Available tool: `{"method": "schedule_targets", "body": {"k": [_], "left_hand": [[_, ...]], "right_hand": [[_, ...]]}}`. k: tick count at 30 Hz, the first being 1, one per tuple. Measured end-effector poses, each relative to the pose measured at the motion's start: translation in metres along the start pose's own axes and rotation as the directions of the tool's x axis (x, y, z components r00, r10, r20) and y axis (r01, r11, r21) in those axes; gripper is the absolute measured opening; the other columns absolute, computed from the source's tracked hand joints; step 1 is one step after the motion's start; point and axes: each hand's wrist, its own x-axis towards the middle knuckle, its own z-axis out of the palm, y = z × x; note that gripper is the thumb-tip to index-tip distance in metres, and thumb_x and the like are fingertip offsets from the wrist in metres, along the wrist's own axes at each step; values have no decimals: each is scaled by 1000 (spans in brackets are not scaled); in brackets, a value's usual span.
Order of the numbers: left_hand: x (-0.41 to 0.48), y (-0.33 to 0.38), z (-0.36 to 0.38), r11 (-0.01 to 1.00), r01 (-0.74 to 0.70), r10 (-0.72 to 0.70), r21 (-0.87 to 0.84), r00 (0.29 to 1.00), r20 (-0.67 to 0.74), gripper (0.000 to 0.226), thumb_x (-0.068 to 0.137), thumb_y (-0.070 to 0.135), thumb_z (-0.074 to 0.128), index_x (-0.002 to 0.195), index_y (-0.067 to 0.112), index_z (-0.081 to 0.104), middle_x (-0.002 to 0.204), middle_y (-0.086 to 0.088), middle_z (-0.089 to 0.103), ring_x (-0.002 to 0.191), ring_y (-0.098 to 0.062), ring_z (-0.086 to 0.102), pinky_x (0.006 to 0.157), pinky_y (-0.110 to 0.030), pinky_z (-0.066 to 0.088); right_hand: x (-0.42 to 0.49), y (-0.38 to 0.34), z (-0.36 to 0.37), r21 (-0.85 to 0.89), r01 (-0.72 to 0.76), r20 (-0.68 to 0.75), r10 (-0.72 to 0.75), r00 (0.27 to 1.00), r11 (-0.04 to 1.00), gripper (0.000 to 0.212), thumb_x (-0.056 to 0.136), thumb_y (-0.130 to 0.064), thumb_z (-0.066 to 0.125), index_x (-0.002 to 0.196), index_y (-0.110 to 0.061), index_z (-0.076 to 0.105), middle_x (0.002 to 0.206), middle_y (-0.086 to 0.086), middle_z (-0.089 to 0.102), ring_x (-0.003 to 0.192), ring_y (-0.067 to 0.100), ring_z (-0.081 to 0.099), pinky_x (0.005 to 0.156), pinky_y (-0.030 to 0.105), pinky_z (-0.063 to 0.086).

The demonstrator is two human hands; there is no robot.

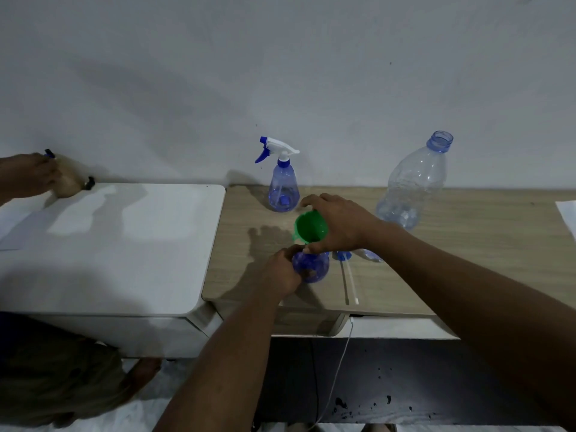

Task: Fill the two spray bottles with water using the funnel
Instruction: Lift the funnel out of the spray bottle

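Funnel over the uncapped spray bottle [313, 266], 1 of 2.

My left hand [280, 272] grips that bottle upright near the front of the counter [467, 244]. My right hand [339, 226] holds the green funnel [310, 227] by its rim directly above the neck, spout downward. I cannot tell whether the spout is seated. I judge a straight drop is needed.

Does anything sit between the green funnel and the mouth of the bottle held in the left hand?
Nothing visible does. The right hand holds the green funnel right above the bottle that the left hand grips; a spray head lies aside on the table. The mouth itself is hidden.
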Motion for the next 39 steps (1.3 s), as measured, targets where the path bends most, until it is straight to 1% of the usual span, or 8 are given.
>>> {"method": "schedule_targets", "body": {"k": [6, 10, 17, 21, 26, 29, 34, 39], "left_hand": [[3, -6, 3, 999, -16, 16, -38, 1000, 18, 56, 80, 29, 80, 131, 30, 56, 113, 4, 65, 98, -17, 60, 80, -27, 41], [12, -15, 11, 998, -33, 32, -62, 999, -12, 60, 71, 30, 85, 125, 34, 59, 118, 3, 68, 102, -22, 64, 92, -41, 52], [24, -28, 19, 994, -77, 75, -81, 997, -23, 61, 70, 26, 83, 125, 30, 59, 119, 1, 69, 99, -25, 67, 90, -45, 54], [21, -23, 16, 993, -93, 93, -77, 996, -10, 62, 73, 25, 83, 129, 26, 57, 123, 2, 67, 96, -26, 67, 90, -44, 54], [21, -28, 16, 990, -137, 135, -39, 990, -41, 60, 71, 28, 84, 126, 25, 60, 118, 0, 69, 105, -23, 64, 91, -40, 51], [21, -29, 17, 989, -140, 137, -44, 989, -51, 58, 70, 23, 85, 123, 25, 62, 115, 3, 69, 104, -20, 64, 91, -37, 50], [22, -29, 18, 989, -138, 136, -53, 990, -40, 55, 72, 21, 84, 123, 22, 62, 109, 6, 66, 101, -19, 63, 84, -29, 46], [22, -30, 19, 989, -134, 131, -62, 990, -48, 58, 73, 24, 85, 126, 20, 60, 116, 2, 66, 102, -17, 61, 87, -26, 42]], "right_hand": [[1, 0, -7, 8, -2, 22, 1, 1000, 1000, 99, 66, -62, 79, 146, -29, 32, 136, 3, 51, 118, 25, 52, 91, 37, 48], [-1, 0, -9, 57, -21, 33, 20, 999, 998, 93, 70, -56, 79, 146, -28, 34, 133, 4, 51, 114, 25, 53, 84, 31, 44], [-14, 13, -1, 309, -154, 22, 155, 988, 939, 75, 74, -44, 79, 139, -30, 44, 123, 7, 53, 108, 24, 53, 87, 34, 49], [-23, 21, 11, 530, -267, 13, 307, 952, 805, 64, 75, -41, 77, 132, -27, 50, 116, 4, 58, 98, 20, 62, 83, 36, 58], [-33, 34, 29, 736, -391, 172, 406, 898, 553, 50, 82, -43, 71, 123, -23, 51, 107, 8, 64, 91, 24, 69, 66, 32, 57], [-39, 39, 41, 797, -423, 227, 436, 871, 430, 46, 82, -43, 72, 118, -22, 53, 105, 10, 70, 88, 24, 74, 72, 38, 58], [-49, 48, 52, 835, -423, 238, 460, 855, 353, 45, 76, -44, 78, 109, -20, 57, 102, 5, 74, 92, 17, 74, 74, 37, 52], [-71, 64, 64, 868, -396, 176, 560, 810, 299, 44, 75, -40, 81, 104, -17, 58, 103, 8, 72, 97, 21, 70, 70, 33, 47]]}}
